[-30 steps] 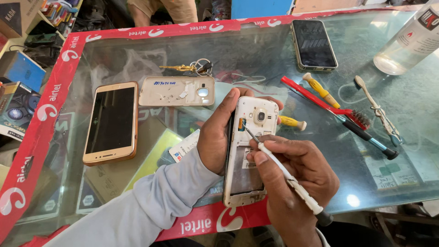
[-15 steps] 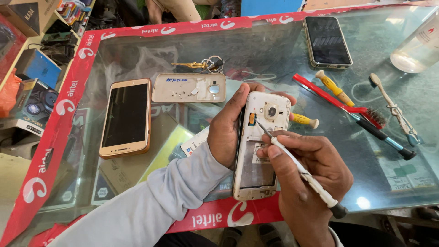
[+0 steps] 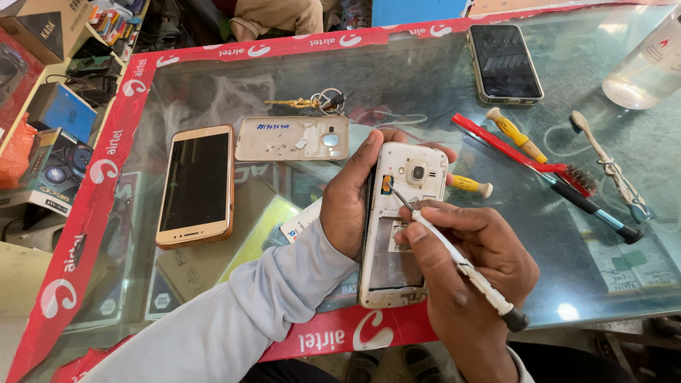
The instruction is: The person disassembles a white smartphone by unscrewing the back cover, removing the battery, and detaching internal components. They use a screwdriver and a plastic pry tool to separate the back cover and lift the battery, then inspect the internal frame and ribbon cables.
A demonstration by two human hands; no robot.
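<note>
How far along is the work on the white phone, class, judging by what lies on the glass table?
Done: back cover lies off on the glass. In hand: left hand holds the white phone; right hand puts the white screwdriver tip to its upper left corner. Left: its inner frame is not yet off.

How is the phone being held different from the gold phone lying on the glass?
The white phone is gripped by the left hand, back cover off, insides showing; the gold phone lies alone on the glass counter. The white phone faces back-up; the gold phone shows its dark screen. Both are slim rectangles.
</note>
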